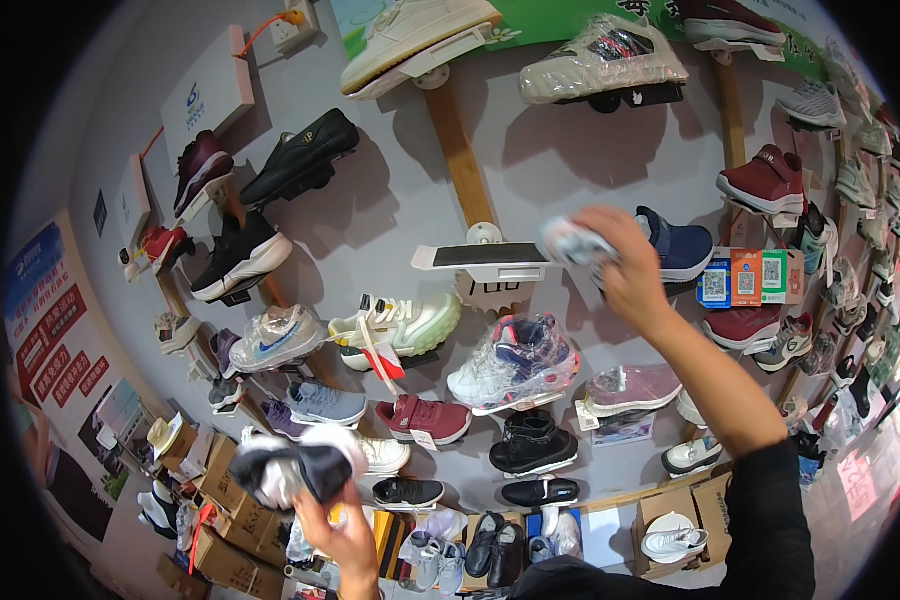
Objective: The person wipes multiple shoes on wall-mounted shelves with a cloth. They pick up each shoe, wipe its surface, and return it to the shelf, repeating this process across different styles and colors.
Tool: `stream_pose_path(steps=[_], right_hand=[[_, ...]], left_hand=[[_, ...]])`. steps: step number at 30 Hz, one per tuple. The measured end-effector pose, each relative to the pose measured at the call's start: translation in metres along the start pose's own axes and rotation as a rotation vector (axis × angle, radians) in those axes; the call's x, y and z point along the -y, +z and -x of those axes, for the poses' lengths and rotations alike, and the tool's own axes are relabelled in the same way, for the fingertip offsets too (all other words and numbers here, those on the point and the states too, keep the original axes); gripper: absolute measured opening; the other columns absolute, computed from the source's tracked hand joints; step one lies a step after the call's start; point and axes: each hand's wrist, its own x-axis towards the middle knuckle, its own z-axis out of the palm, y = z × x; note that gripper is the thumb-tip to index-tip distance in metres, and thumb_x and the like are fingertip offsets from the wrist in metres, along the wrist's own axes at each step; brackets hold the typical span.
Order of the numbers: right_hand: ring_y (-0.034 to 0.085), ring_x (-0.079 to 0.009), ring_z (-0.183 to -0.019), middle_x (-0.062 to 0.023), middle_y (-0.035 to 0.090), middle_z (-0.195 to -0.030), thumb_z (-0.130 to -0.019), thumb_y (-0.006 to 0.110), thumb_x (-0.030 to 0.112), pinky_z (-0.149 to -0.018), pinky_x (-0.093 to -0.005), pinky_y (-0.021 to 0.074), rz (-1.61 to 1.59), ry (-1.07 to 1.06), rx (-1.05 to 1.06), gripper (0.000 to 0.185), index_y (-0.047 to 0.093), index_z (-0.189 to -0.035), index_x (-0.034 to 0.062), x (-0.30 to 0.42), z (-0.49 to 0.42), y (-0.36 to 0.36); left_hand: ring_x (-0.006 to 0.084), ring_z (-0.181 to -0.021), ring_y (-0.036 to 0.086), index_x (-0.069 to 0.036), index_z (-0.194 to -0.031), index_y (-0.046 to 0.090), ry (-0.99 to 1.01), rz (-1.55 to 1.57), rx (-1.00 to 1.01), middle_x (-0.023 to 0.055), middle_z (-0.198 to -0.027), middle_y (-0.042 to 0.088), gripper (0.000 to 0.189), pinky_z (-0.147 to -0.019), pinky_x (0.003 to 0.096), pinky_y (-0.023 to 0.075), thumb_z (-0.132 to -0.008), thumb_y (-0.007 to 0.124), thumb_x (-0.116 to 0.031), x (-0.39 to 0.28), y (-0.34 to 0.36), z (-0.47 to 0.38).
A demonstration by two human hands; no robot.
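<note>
Low on the left, my left hand (339, 525) grips a black-and-white shoe (296, 466) with pale stuffing or lining showing in its opening. My raised right hand (624, 259) clutches a pale, crumpled wad, probably a cloth (576, 238), blurred. The wad is at the right end of a white wall-mounted shoe bracket (487, 259) with a dark top; no shoe stands on it. Just beyond my right fingers sits a navy strap shoe (679, 247), partly hidden by the hand. Below the bracket is a plastic-wrapped white high-top sneaker (517, 360).
Many shoes on brackets cover the grey wall (390, 187), among them a cream-and-green sneaker (397, 326) and a maroon strap shoe (424, 418). Payment code cards (750, 277) hang at right. Cardboard boxes (240, 559) are stacked at lower left. More shoes, including black ones (495, 547), stand along the bottom.
</note>
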Motion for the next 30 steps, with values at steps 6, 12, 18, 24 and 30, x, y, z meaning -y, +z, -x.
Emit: stream_pose_path(steps=[6,12,18,24,30], right_hand=[[0.058,-0.0350,-0.109,-0.0158,0.062,-0.113,-0.074,0.057,-0.004,-0.092,-0.0425,0.0476,0.453,0.065,0.319,0.052,0.063,-0.124,0.0112,-0.065,-0.055,0.074],[0.065,-0.0318,-0.105,-0.0171,0.066,-0.120,-0.077,0.064,0.003,-0.087,-0.0426,0.0518,0.543,0.391,0.785,0.056,0.061,-0.131,0.0159,-0.054,-0.065,0.063],[0.069,-0.0319,-0.093,-0.0140,0.072,-0.105,-0.077,0.064,0.005,-0.080,-0.0408,0.0535,0.603,0.085,1.039,0.046,0.068,-0.121,0.0131,0.016,-0.056,0.009],[0.068,-0.0350,-0.089,-0.0149,0.071,-0.097,-0.076,0.064,0.011,-0.076,-0.0435,0.0528,0.633,0.129,0.619,0.033,0.071,-0.108,0.0116,0.011,-0.082,0.021],[0.067,-0.0371,-0.092,-0.0209,0.070,-0.094,-0.084,0.065,0.028,-0.078,-0.0459,0.0527,0.623,0.361,0.708,0.030,0.071,-0.100,0.0031,0.000,-0.085,0.099]], left_hand=[[0.0274,-0.088,0.066,0.009,-0.114,0.064,-0.771,-0.066,0.026,0.0215,-0.105,0.069,0.044,-0.083,0.0356,0.0530,-0.084,0.078,-0.020,0.078,-0.052,0.157],[0.0305,-0.069,0.064,0.007,-0.096,0.067,-1.109,-0.507,0.059,0.0207,-0.088,0.069,0.042,-0.059,0.0419,0.0515,-0.082,0.078,-0.030,0.142,-0.113,0.302],[0.0383,-0.056,0.058,0.003,-0.076,0.068,-0.909,-0.660,-0.061,0.0200,-0.066,0.063,0.052,-0.055,0.0481,0.0456,-0.082,0.073,-0.048,0.174,-0.142,0.366],[0.0369,-0.057,0.058,0.002,-0.078,0.068,-0.922,-0.705,-0.025,0.0190,-0.067,0.064,0.049,-0.054,0.0469,0.0458,-0.083,0.073,-0.046,0.170,-0.150,0.355],[0.0353,-0.058,0.059,0.002,-0.081,0.069,-0.938,-0.742,-0.016,0.0183,-0.070,0.065,0.046,-0.053,0.0457,0.0464,-0.083,0.074,-0.044,0.160,-0.160,0.345]])
